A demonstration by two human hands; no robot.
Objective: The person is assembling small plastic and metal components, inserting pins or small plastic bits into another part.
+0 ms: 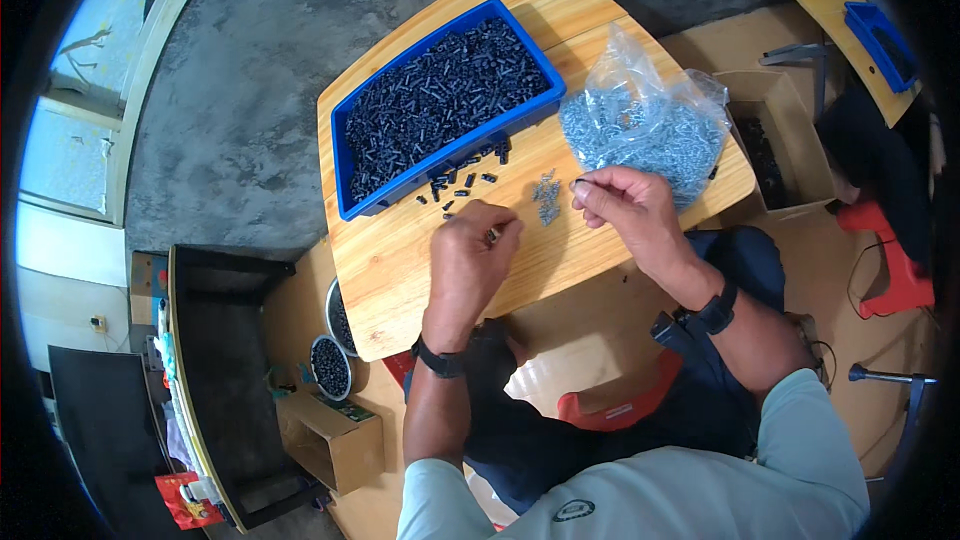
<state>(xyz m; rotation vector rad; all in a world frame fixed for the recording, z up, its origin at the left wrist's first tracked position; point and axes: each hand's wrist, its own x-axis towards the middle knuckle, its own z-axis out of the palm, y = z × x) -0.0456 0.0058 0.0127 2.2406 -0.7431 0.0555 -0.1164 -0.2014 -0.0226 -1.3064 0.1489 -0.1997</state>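
Observation:
My left hand (468, 252) is curled closed above the table's near side, with a small black plastic piece (493, 235) partly showing between its fingers. Thumb and forefinger of my right hand (632, 212) are pinched together; whatever is between them is too small to make out. Just left of that hand lies a little pile of silvery screws (547, 198) on the wood. Several loose black pieces (470, 180) are scattered beyond my left hand, along the front of a blue tray (455, 153) heaped with the same kind. A clear plastic bag (650, 125) full of silvery screws sits behind my right hand.
The wooden table (385, 305) has rounded corners. On the floor at left stand metal bowls of dark parts (331, 368) and an open cardboard box (335, 445). Another carton (790, 120) is beyond the table's right edge, near a red stool (885, 260) and another person's dark clothing.

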